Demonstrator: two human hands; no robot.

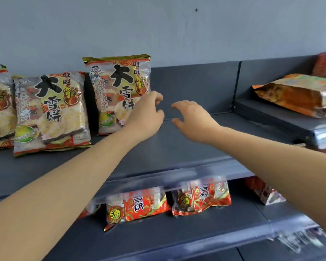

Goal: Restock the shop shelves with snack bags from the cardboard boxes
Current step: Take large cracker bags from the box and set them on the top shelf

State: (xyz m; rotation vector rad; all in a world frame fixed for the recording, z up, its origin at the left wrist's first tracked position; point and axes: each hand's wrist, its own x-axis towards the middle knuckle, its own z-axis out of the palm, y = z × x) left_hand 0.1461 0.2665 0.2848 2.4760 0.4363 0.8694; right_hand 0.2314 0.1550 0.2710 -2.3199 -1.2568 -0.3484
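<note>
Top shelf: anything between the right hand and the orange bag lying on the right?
Head view: between right hand and orange bag, only bare grey shelf and the seam between shelf sections.

Dark grey shelf (pixel 186 146), red-gold bags (pixel 139 204)

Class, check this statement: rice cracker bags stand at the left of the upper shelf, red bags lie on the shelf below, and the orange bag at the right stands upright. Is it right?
No. The head view shows the orange bag lying on its side, not upright. The rice cracker bags and red bags are as stated.
</note>
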